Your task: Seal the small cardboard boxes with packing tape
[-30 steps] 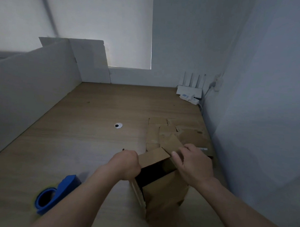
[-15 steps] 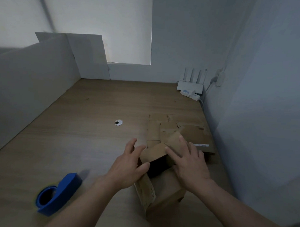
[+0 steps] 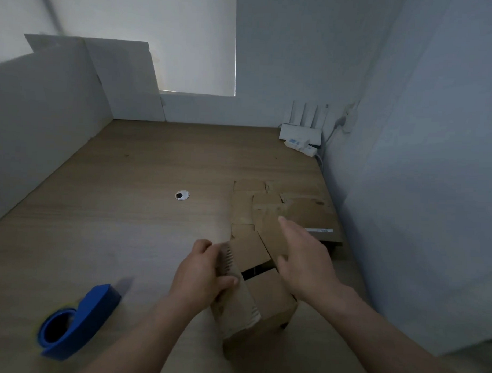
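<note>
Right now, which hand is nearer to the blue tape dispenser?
Left. The left hand grips the left side of the cardboard box, the side facing the blue tape dispenser. The right hand is open at the flaps, farther right.

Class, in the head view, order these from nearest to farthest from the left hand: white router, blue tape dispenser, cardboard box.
1. cardboard box: gripped by the left hand.
2. blue tape dispenser: near-left on the desk.
3. white router: far right corner.
</note>
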